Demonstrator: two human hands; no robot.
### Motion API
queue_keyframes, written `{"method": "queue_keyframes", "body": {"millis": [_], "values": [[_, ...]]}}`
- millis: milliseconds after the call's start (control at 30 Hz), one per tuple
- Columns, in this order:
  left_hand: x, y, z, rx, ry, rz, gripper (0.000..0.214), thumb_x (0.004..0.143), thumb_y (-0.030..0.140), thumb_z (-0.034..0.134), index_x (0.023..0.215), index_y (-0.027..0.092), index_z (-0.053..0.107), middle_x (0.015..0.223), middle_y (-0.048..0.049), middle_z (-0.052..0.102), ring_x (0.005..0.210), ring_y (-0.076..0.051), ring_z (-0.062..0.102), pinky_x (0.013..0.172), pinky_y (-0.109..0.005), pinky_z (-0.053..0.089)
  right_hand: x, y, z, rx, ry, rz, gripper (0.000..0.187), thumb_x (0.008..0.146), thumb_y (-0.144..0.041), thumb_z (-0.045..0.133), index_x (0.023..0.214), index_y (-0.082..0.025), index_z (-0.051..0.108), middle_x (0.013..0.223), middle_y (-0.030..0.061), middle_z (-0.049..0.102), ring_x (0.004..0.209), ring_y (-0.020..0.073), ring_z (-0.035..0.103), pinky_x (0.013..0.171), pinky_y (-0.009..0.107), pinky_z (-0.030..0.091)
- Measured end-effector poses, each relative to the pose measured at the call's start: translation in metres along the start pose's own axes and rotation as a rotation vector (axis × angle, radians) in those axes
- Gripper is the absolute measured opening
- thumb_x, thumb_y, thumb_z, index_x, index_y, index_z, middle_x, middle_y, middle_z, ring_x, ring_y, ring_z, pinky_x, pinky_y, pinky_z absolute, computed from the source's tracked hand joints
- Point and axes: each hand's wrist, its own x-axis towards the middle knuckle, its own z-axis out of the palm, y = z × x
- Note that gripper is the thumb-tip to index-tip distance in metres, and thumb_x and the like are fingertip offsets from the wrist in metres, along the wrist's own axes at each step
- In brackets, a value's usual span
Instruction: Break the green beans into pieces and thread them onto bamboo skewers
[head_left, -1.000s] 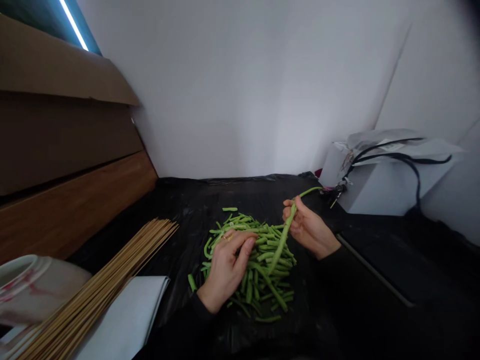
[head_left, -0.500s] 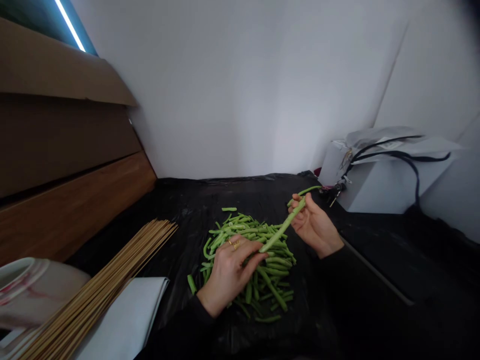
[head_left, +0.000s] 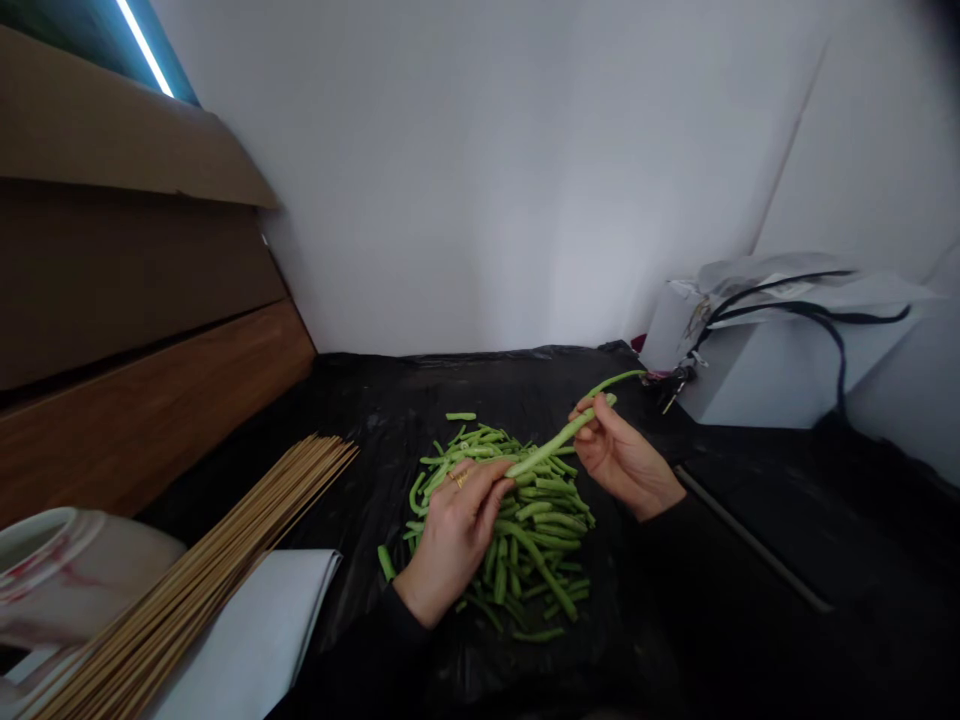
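A long green bean (head_left: 551, 447) stretches slantwise between my two hands, above a pile of green bean pieces (head_left: 551, 520). My left hand (head_left: 457, 535), with a gold ring on one finger, pinches its lower end between thumb and fingers. Higher up on the right, my right hand (head_left: 626, 458) is closed around the bean's upper end, the thumb pressing on it. Another thin bean (head_left: 619, 378) sticks out behind the right fingers; whether they hold it is hard to see. One short piece (head_left: 460, 416) lies apart behind the pile.
Black plastic sheeting (head_left: 390, 390) covers the table. To the left are a bundle of thin sticks (head_left: 225, 540), a folded white sheet (head_left: 259, 620) and a pale container (head_left: 82, 570). On the right stand a white bag with black straps (head_left: 757, 370) and a dark flat object (head_left: 780, 530).
My right hand's fingers have closed onto the bean's upper end, and the thumb now presses over it. My left hand, still pinching the lower end, has shifted slightly left and up.
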Motion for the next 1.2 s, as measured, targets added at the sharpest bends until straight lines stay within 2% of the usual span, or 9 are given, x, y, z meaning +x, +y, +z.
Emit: {"method": "queue_keyframes", "body": {"millis": [167, 300, 500, 600, 700, 767, 900, 1067, 1200], "values": [[0.001, 0.000, -0.002, -0.047, 0.007, -0.082, 0.021, 0.093, 0.012, 0.052, 0.110, 0.019, 0.062, 0.082, -0.0024, 0.072, 0.079, -0.017, 0.066, 0.080, -0.031, 0.051, 0.001, 0.002, -0.002, -0.017, 0.027, 0.033, 0.010, 0.088, -0.027, 0.067, 0.083, -0.018, 0.068, 0.077, 0.0013, 0.074, 0.053, 0.0049, 0.064, 0.048, 0.009, 0.052], [0.002, 0.000, -0.002, -0.045, -0.009, -0.078, 0.019, 0.092, 0.014, 0.054, 0.107, 0.019, 0.064, 0.081, -0.0023, 0.073, 0.078, -0.017, 0.067, 0.077, -0.030, 0.051, 0.002, 0.002, -0.002, -0.022, 0.050, 0.037, 0.011, 0.088, -0.026, 0.066, 0.084, -0.016, 0.068, 0.076, 0.0027, 0.075, 0.052, 0.0053, 0.064, 0.049, 0.010, 0.053], [0.003, 0.000, -0.004, -0.001, 0.032, -0.067, 0.015, 0.089, 0.012, 0.053, 0.090, 0.018, 0.067, 0.071, -0.0015, 0.068, 0.068, -0.015, 0.064, 0.069, -0.028, 0.050, -0.001, 0.006, -0.001, -0.024, 0.025, 0.044, 0.011, 0.085, -0.025, 0.069, 0.084, -0.014, 0.069, 0.074, 0.0046, 0.074, 0.051, 0.0059, 0.063, 0.051, 0.011, 0.055], [0.004, 0.006, -0.005, -0.024, -0.005, -0.053, 0.018, 0.089, 0.011, 0.051, 0.083, 0.019, 0.066, 0.069, -0.0005, 0.066, 0.065, -0.014, 0.061, 0.067, -0.027, 0.049, -0.001, 0.009, -0.001, -0.042, 0.001, 0.056, 0.009, 0.086, -0.024, 0.068, 0.085, -0.015, 0.069, 0.076, 0.0044, 0.075, 0.051, 0.0054, 0.063, 0.051, 0.011, 0.055], [0.003, 0.010, -0.006, -0.074, -0.018, -0.051, 0.016, 0.090, 0.012, 0.052, 0.090, 0.019, 0.067, 0.071, -0.0009, 0.067, 0.068, -0.014, 0.062, 0.067, -0.026, 0.049, -0.001, 0.010, -0.001, -0.040, -0.003, 0.063, 0.010, 0.087, -0.024, 0.067, 0.084, -0.015, 0.070, 0.074, 0.0034, 0.075, 0.049, 0.0042, 0.062, 0.050, 0.009, 0.053], [0.002, 0.009, -0.006, -0.090, 0.028, -0.077, 0.015, 0.091, 0.014, 0.054, 0.093, 0.018, 0.068, 0.072, -0.0013, 0.068, 0.070, -0.014, 0.062, 0.069, -0.026, 0.049, -0.002, 0.008, -0.001, -0.021, -0.012, 0.077, 0.012, 0.087, -0.025, 0.067, 0.083, -0.015, 0.070, 0.071, 0.0029, 0.075, 0.047, 0.0034, 0.060, 0.048, 0.008, 0.052], [0.003, 0.005, -0.007, -0.057, 0.084, -0.095, 0.014, 0.090, 0.018, 0.059, 0.080, 0.017, 0.068, 0.071, -0.0018, 0.068, 0.069, -0.015, 0.062, 0.069, -0.028, 0.047, -0.004, 0.004, -0.001, 0.017, -0.069, 0.096, 0.010, 0.085, -0.024, 0.067, 0.087, -0.016, 0.071, 0.081, 0.0054, 0.076, 0.056, 0.0071, 0.065, 0.055, 0.013, 0.056], [0.006, 0.005, -0.008, -0.049, 0.032, -0.060, 0.009, 0.086, 0.025, 0.067, 0.091, 0.018, 0.071, 0.084, -0.0037, 0.073, 0.078, -0.017, 0.064, 0.077, -0.031, 0.049, -0.009, 0.008, 0.005, -0.042, -0.097, 0.058, 0.012, 0.077, -0.017, 0.074, 0.088, -0.019, 0.070, 0.089, 0.0044, 0.076, 0.063, 0.0073, 0.066, 0.059, 0.013, 0.055], [0.005, 0.007, -0.006, -0.032, 0.006, -0.087, 0.028, 0.073, 0.036, 0.079, 0.092, 0.018, 0.071, 0.081, -0.0033, 0.072, 0.073, -0.018, 0.063, 0.073, -0.032, 0.050, -0.015, 0.015, 0.016, -0.149, -0.102, -0.002, 0.011, 0.077, -0.022, 0.076, 0.085, -0.019, 0.070, 0.088, 0.0030, 0.074, 0.064, 0.0060, 0.064, 0.057, 0.013, 0.051]]}}
